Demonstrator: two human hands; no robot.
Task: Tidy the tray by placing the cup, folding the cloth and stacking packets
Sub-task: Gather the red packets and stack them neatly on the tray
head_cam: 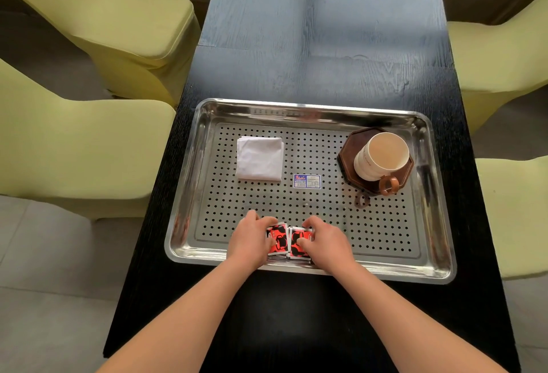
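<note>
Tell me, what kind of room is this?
Probably a meeting or tea room: a long dark table flanked by yellow-green covered chairs, with a steel serving tray holding a cup.

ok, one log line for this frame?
step: gathering packets | left hand, right hand: both on packets | cloth: folded | cup: on coaster | tray

Both hands cover much of the red-and-black packets (284,240) at the tray's (311,106) near edge; how many lie underneath cannot be told. Print on the tray's blue-and-white sticker (307,181) is too small to read, as is lettering on the cup (381,155). Yellow-green chairs (98,14) run off both side edges.
</note>
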